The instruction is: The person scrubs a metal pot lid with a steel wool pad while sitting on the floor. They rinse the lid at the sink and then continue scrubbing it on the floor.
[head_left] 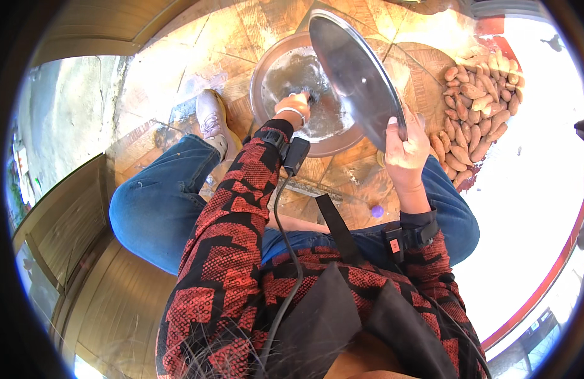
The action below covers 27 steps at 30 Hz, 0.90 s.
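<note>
Tiled floor (pixel 241 35) across the upper frame. At upper centre, metal basin (pixel 259 88) of cloudy water (pixel 317 128); left hand (pixel 294 107) curled at its surface (grip hidden, cannot tell). At basin's right, tilted round lid (pixel 356 72), pinched at lower rim in right hand (pixel 407 145). Could drop in with a splash, given a slick rim or light pinch.

A small red label (pixel 394 245) is standing on the black box (pixel 387 235) at the right sleeve (pixel 436 258), its mark being too small for reading, and no words, numbers or signs are showing legibly elsewhere.
</note>
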Available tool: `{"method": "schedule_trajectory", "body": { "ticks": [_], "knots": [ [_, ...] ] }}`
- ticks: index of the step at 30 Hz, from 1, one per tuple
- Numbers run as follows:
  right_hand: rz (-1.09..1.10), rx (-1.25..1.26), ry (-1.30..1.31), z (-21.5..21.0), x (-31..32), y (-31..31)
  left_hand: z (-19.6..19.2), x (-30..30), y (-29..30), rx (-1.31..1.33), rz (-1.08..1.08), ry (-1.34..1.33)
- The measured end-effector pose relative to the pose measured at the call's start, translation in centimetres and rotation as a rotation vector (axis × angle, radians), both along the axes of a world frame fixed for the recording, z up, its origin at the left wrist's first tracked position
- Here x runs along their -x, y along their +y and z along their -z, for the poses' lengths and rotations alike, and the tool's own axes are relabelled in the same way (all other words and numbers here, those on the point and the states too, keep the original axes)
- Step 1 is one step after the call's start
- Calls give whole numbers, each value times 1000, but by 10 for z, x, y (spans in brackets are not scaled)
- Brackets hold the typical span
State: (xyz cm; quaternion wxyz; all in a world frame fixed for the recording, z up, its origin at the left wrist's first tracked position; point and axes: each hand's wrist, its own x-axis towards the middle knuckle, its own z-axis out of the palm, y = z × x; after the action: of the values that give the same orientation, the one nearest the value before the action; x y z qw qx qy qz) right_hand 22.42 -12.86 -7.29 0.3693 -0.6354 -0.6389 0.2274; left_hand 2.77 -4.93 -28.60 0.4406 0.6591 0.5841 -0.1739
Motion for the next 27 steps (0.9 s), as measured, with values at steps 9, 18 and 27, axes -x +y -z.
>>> {"method": "schedule_trajectory", "body": {
  "ticks": [9, 18, 27],
  "knots": [
    [10, -221, 12, -65, -1, -18, -76, 35, -15, -248, -87, -55],
    [-131, -374, -189, -110, 8, -39, -112, 64, -25, -561, -183, -315],
    [93, -409, -34, -125, -6, -50, -219, 78, -33, -741, 284, -167]
  ]
}}
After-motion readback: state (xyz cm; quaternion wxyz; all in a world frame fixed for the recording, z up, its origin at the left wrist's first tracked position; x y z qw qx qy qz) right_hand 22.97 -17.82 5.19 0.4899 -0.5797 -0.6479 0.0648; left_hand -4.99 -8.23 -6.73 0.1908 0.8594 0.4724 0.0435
